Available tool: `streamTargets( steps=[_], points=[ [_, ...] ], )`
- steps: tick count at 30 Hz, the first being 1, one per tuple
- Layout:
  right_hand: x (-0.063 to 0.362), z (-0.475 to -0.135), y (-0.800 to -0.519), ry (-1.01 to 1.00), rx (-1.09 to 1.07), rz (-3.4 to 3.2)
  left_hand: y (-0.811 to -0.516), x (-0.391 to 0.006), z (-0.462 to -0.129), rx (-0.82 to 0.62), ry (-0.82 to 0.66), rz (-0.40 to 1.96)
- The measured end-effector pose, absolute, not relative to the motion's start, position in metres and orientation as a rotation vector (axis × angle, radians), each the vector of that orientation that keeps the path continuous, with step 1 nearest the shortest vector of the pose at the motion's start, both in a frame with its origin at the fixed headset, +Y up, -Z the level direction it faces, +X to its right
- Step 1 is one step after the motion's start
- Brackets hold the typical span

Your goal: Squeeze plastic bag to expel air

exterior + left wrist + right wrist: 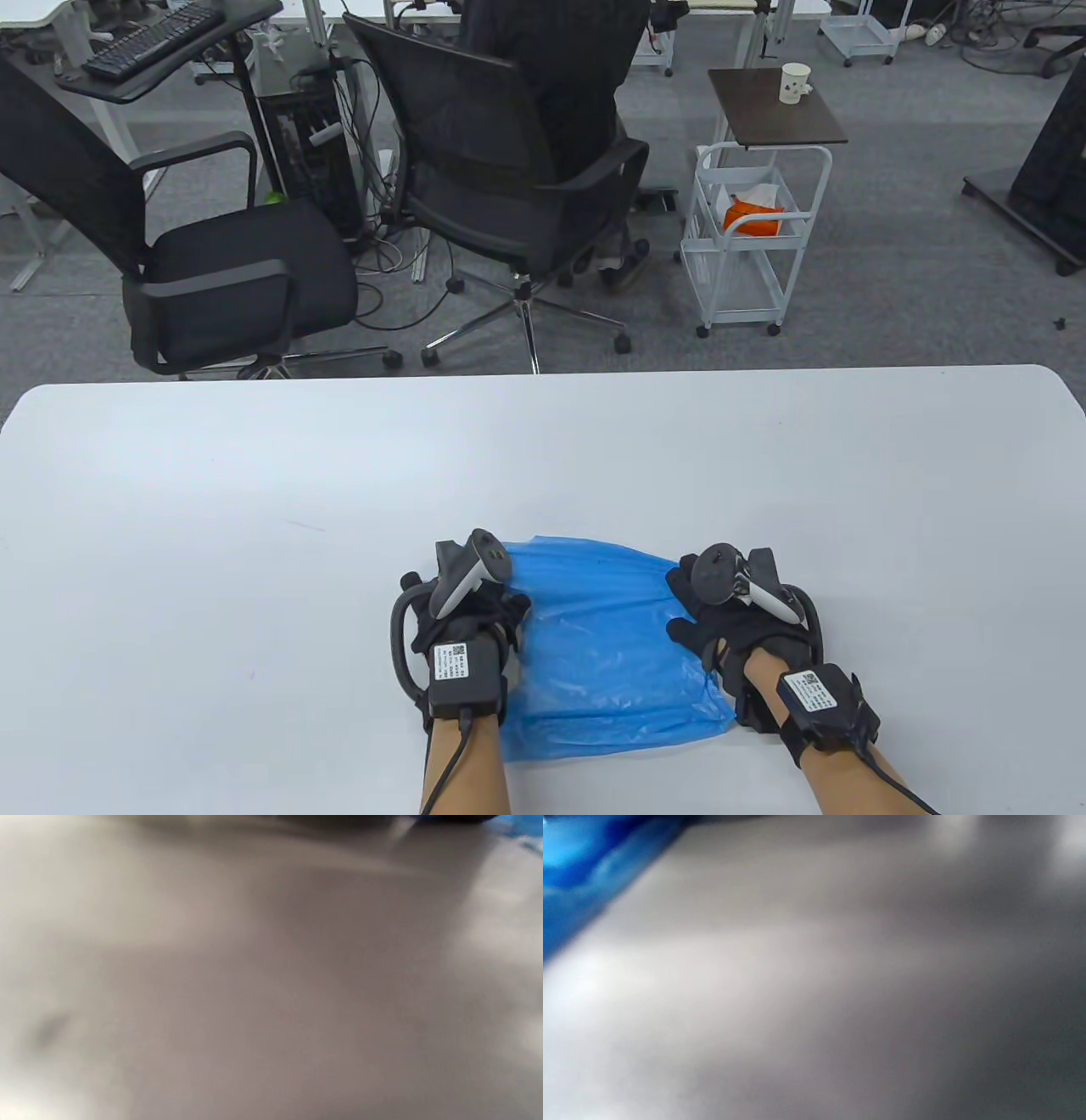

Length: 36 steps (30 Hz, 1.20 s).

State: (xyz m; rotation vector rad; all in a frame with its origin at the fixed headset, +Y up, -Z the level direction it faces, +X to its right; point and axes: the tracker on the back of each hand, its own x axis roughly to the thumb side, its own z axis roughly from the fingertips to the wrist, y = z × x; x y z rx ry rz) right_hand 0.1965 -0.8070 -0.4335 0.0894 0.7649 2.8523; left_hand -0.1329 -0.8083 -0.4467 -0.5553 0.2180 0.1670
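A blue plastic bag (607, 654) lies flat on the white table (254, 509) near its front edge. My left hand (484, 620) rests on the bag's left edge, fingers bent down onto the film. My right hand (713, 615) rests palm down on the bag's right edge, fingers spread over it. Trackers hide most of both hands. In the right wrist view a blurred strip of the bag (581, 866) shows at the top left. In the left wrist view a sliver of the bag (524, 825) shows at the top right corner; no fingers show.
Beyond the table's far edge stand two black office chairs (246, 272), a white rolling cart (751, 246) and a small dark side table with a cup (793, 82). Bare tabletop lies to the left, right and behind the bag.
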Motion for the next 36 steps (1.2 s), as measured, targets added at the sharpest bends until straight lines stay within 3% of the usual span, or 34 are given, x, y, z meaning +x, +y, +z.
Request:
streamTargets(
  steps=[9, 12, 15, 21, 25, 30, 36],
  points=[
    [0.191, -0.435, -0.803, 0.759, 0.065, 2.906, -0.811, -0.136, -0.445, -0.561, 0.195, 0.203],
    [0.194, -0.434, -0.795, 0.808, 0.074, 2.937, -0.801, -0.138, -0.439, -0.531, 0.11, 0.301],
    [0.208, -0.427, -0.772, 0.545, 0.062, 2.924, -0.775, -0.14, -0.429, -0.387, 0.046, 0.282],
    [0.251, -0.385, -0.73, 0.349, -0.017, 2.992, -0.708, -0.146, -0.377, -0.17, -0.002, 0.216],
    [0.273, -0.35, -0.722, 0.291, -0.07, 2.972, -0.685, -0.152, -0.332, -0.083, -0.011, 0.223],
    [0.288, -0.308, -0.721, 0.234, -0.093, 2.898, -0.679, -0.154, -0.281, -0.009, -0.018, 0.227],
    [0.287, -0.277, -0.731, 0.227, -0.059, 2.901, -0.695, -0.15, -0.251, 0.024, -0.017, 0.273]
  ],
)
